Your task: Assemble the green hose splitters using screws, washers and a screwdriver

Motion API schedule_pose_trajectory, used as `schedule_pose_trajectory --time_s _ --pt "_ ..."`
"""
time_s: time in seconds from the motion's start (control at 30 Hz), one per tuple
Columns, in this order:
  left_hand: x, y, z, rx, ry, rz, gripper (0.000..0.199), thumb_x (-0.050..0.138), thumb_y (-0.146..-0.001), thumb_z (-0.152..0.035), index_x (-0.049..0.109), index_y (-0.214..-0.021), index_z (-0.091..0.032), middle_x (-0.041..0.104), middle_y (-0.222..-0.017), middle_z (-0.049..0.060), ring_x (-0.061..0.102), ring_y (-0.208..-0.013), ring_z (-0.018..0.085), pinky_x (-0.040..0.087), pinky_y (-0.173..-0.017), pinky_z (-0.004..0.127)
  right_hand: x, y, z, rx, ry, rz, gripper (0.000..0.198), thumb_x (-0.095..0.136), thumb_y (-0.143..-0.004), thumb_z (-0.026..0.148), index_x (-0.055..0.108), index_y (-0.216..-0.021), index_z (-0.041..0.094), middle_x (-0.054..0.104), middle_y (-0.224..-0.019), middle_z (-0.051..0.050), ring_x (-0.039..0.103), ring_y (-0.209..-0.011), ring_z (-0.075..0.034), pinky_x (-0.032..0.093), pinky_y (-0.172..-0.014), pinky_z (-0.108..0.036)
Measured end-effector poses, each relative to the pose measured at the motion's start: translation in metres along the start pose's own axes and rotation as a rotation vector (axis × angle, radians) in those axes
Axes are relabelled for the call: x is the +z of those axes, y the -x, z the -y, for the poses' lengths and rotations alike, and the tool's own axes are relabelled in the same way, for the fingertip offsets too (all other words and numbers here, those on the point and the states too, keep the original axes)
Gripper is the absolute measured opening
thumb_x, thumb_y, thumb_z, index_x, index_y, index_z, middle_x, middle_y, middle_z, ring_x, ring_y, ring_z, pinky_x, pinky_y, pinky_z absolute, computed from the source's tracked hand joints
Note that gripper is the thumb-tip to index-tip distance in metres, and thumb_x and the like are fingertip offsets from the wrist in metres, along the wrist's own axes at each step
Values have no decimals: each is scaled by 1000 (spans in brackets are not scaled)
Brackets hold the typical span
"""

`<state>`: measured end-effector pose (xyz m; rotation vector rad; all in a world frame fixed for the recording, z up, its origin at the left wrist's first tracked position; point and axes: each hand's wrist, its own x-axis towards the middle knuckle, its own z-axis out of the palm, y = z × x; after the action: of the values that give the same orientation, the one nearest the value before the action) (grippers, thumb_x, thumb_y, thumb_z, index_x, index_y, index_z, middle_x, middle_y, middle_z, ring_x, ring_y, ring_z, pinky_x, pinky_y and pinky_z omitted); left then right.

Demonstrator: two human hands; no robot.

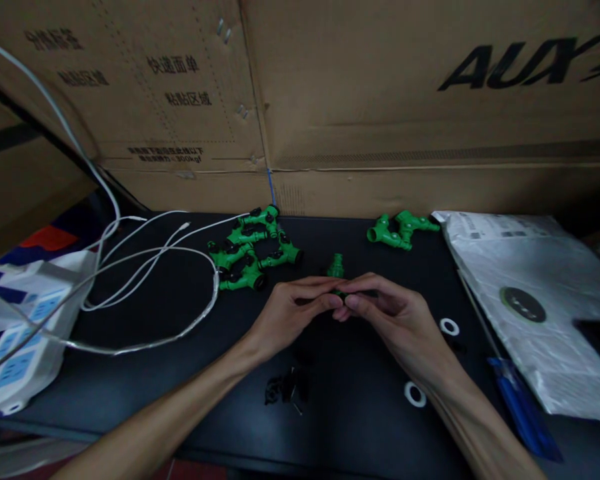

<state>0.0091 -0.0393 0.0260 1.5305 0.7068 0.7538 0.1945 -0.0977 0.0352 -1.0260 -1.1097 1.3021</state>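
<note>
My left hand and my right hand meet over the middle of the black table. Their thumbs and fingertips pinch a small green plastic hose fitting between them, mostly hidden by the fingers. Just beyond the fingertips a green ribbed end sticks up; whether it belongs to the held piece I cannot tell. To the left, several green Y-shaped hose connectors with black parts lie in a cluster. Two more green connectors sit at the back right. White ring washers lie beside my right forearm.
Small black parts lie on the near table. A blue-handled screwdriver rests by a white plastic package at right. At left are a power strip and looping white cables. A large cardboard box stands behind.
</note>
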Motion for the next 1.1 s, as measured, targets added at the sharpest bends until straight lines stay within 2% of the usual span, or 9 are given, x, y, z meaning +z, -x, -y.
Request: schedule_pose_trajectory --time_s 0.23,0.57,0.87,1.1 --pt "4 1 -6 -28 105 -11 17 67 -95 -29 82 -102 -25 73 -127 6 67 -120 22 48 -107 36 3 -1 0 -35 8 -30 5 76 -88 25 78 -90 21 72 -84 -2 73 -71 -12 60 -70 -23" --pt "9 4 -8 -146 231 -73 18 70 -92 -35 83 -99 -24 73 -127 8 63 -125 25 41 -115 44 7 1 1 53 -28 -75 12 78 -86 31 76 -92 21 75 -83 -2 72 -73 -13 57 -73 -25" --pt "14 5 -7 -153 265 -136 15 71 -91 -33 83 -93 -24 75 -124 6 63 -124 25 41 -114 42 9 4 -2 72 -72 -101 11 79 -86 31 75 -91 23 76 -81 0 72 -75 -13 54 -78 -26" --pt "19 6 -8 -179 309 -189 18 73 -90 -36 83 -95 -22 75 -124 8 64 -124 26 41 -114 44 16 4 -1 45 -76 -179 12 80 -84 32 75 -88 22 76 -77 -1 70 -70 -14 54 -74 -29"
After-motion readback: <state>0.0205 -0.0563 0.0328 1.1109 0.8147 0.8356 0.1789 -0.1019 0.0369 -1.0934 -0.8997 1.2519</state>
